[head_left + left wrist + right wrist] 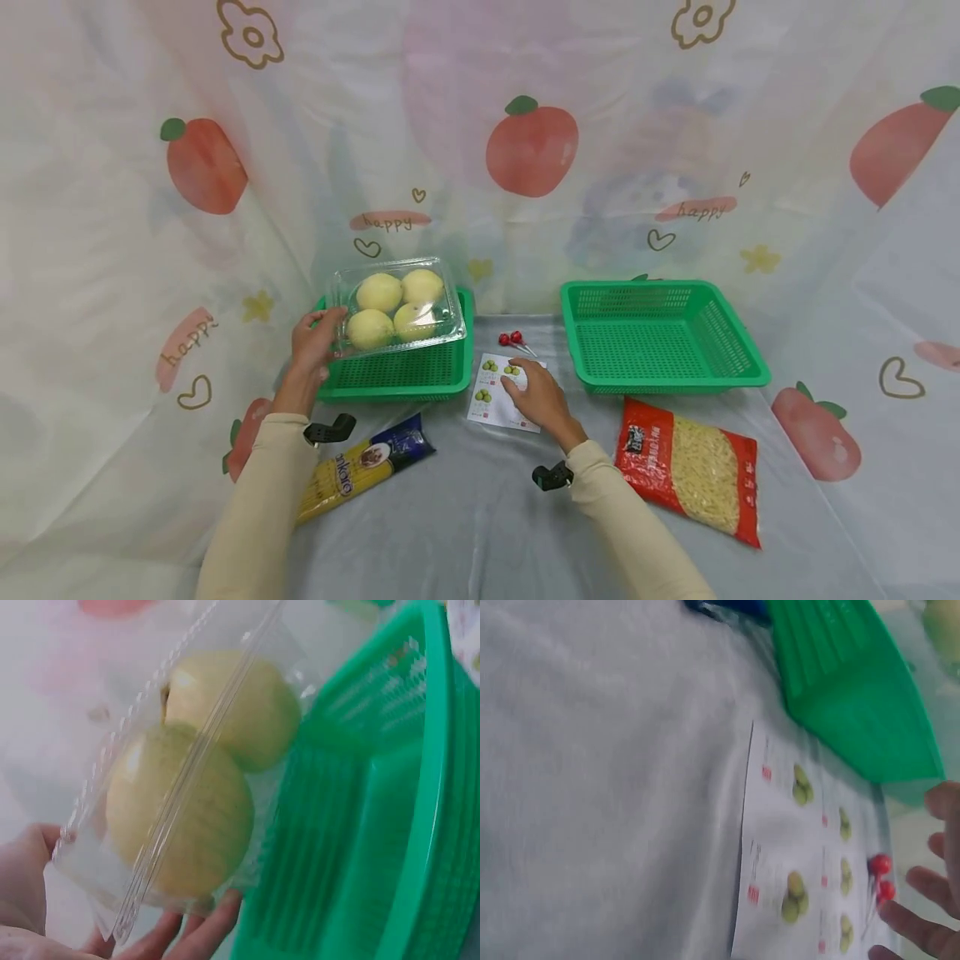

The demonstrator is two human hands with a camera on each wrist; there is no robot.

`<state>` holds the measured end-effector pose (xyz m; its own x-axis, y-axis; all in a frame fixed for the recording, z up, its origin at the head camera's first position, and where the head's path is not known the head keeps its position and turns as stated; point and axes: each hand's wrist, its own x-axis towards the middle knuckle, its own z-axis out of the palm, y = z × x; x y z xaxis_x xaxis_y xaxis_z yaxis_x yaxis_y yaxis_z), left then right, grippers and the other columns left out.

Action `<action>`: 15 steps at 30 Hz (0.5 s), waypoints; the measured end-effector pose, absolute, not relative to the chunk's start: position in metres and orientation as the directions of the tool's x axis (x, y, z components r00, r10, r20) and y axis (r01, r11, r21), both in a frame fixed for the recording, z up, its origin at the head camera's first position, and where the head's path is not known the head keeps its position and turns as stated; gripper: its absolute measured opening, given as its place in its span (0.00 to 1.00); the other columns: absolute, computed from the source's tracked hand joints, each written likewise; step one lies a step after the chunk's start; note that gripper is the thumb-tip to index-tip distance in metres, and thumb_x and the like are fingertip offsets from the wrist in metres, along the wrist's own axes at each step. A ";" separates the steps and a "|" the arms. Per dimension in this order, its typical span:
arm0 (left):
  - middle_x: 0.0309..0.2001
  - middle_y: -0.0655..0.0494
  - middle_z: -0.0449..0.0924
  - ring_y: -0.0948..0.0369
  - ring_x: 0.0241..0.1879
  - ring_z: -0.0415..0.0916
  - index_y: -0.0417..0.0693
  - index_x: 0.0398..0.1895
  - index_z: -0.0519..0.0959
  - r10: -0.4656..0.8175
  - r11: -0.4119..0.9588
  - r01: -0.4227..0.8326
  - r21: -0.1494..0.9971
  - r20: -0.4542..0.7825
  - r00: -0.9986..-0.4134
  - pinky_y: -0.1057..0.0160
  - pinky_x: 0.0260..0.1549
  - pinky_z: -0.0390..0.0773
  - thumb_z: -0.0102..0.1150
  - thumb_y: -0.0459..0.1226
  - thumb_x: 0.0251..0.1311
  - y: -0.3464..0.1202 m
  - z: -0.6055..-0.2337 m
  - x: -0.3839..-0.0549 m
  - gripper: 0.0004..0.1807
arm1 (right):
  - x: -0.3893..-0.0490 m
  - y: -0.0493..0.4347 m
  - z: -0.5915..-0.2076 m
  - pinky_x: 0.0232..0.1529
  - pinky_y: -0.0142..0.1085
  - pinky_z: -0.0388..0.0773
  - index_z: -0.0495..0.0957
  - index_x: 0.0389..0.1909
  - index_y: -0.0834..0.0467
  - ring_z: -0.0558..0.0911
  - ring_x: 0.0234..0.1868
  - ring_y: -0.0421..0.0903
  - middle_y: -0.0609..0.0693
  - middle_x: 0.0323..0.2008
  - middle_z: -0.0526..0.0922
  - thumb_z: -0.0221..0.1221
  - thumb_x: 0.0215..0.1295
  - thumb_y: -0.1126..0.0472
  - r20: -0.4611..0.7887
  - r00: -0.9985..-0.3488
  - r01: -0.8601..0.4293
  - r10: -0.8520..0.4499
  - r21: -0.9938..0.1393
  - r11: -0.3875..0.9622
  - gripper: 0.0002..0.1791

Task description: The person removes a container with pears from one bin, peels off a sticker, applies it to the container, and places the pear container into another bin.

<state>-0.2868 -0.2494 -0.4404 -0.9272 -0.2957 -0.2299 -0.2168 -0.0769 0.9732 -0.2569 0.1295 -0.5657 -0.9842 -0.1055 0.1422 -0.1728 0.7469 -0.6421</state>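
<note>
My left hand grips the left end of a clear plastic clamshell box, thumb on one side and fingers underneath. Several pale yellow round fruits, pear-like in skin, show through its lid. The box is tilted above the left green basket and covers much of its opening. My right hand hovers over a white sheet printed with green fruit pictures, its fingers loosely spread and holding nothing. Two red lollipops lie just beyond that hand, close to its fingertips in the right wrist view.
A second green basket stands at the right with nothing in it. In front of it lies a red bag of pasta. A yellow and blue spaghetti pack lies by the left forearm. A fruit-printed curtain hangs behind the baskets.
</note>
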 end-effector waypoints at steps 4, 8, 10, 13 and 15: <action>0.51 0.61 0.74 0.64 0.39 0.77 0.60 0.50 0.70 -0.280 -0.122 -0.194 0.973 -0.222 -0.934 0.67 0.29 0.80 0.63 0.53 0.72 -0.241 -0.429 -0.264 0.15 | -0.258 0.143 -0.569 0.61 0.56 0.80 0.80 0.67 0.59 0.81 0.65 0.58 0.58 0.64 0.83 0.64 0.76 0.50 0.070 -0.989 -0.145 -0.130 -0.623 0.768 0.25; 0.51 0.61 0.75 0.64 0.40 0.77 0.60 0.50 0.72 -0.267 -0.141 -0.193 0.971 -0.225 -0.937 0.65 0.33 0.83 0.63 0.53 0.73 -0.234 -0.423 -0.238 0.15 | -0.259 0.155 -0.574 0.57 0.56 0.82 0.81 0.64 0.63 0.85 0.57 0.59 0.61 0.59 0.86 0.66 0.75 0.54 0.058 -0.983 -0.171 -0.172 -0.613 0.771 0.23; 0.51 0.62 0.77 0.64 0.41 0.79 0.59 0.51 0.72 -0.252 -0.136 -0.193 0.972 -0.222 -0.942 0.65 0.35 0.84 0.62 0.52 0.74 -0.232 -0.423 -0.226 0.14 | -0.260 0.161 -0.577 0.54 0.55 0.83 0.81 0.63 0.64 0.86 0.54 0.59 0.62 0.55 0.86 0.66 0.74 0.56 0.063 -0.979 -0.191 -0.193 -0.602 0.775 0.22; 0.52 0.65 0.79 0.65 0.46 0.80 0.58 0.52 0.71 -0.221 -0.111 -0.200 0.974 -0.220 -0.950 0.64 0.38 0.84 0.59 0.51 0.76 -0.226 -0.425 -0.205 0.13 | -0.262 0.169 -0.581 0.52 0.55 0.83 0.82 0.62 0.64 0.86 0.52 0.59 0.62 0.51 0.87 0.66 0.73 0.58 0.043 -0.974 -0.205 -0.223 -0.587 0.783 0.21; 0.51 0.67 0.80 0.65 0.47 0.81 0.57 0.52 0.69 -0.202 -0.094 -0.211 0.973 -0.226 -0.953 0.64 0.38 0.84 0.57 0.51 0.78 -0.222 -0.429 -0.190 0.13 | -0.263 0.173 -0.581 0.53 0.55 0.83 0.81 0.62 0.64 0.86 0.52 0.58 0.62 0.50 0.87 0.66 0.73 0.58 0.006 -0.969 -0.203 -0.246 -0.584 0.786 0.21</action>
